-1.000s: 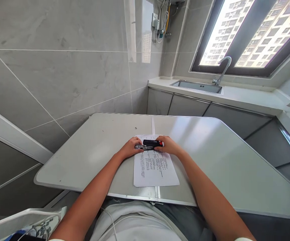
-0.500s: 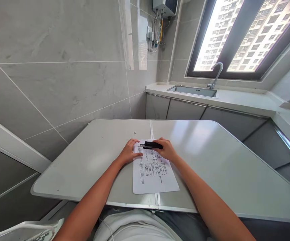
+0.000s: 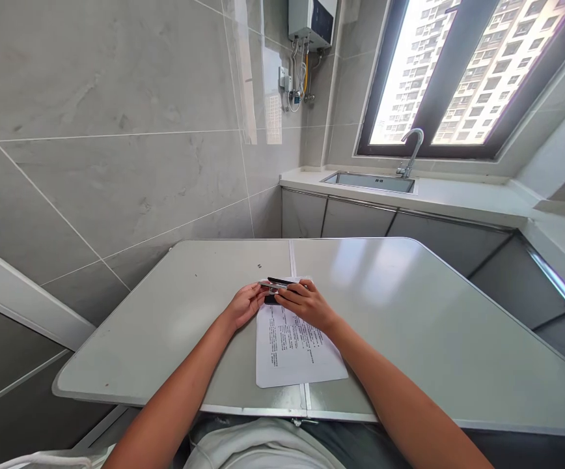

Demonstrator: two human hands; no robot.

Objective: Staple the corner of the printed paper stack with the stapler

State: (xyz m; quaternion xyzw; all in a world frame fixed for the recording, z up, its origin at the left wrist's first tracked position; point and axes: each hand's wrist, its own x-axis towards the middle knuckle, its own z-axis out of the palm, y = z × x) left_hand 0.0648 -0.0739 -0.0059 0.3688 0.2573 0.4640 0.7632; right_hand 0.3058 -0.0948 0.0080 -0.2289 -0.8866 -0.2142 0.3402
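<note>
A printed sheet of paper (image 3: pixel 295 348) lies on the grey folding table (image 3: pixel 409 312) in front of me. At its far end both hands meet on a black stapler (image 3: pixel 276 285) with a silver metal base. My left hand (image 3: pixel 244 305) pinches the stapler's left end with its fingers curled. My right hand (image 3: pixel 308 303) covers the stapler's right part from above, fingers wrapped over it. The stapler's top arm looks lifted a little from the base. Much of the stapler is hidden under my right hand.
A tiny dark speck, perhaps a staple (image 3: pixel 260 266), lies on the table beyond the hands. A grey tiled wall stands to the left. A counter with a sink (image 3: pixel 370 182) and tap (image 3: pixel 411 148) runs under the window at the back right.
My right hand has slid left over the stapler, covering its red end. Both hands have closed in on the stapler, its top now raised. The camera has tilted, shifting the scene lower.
</note>
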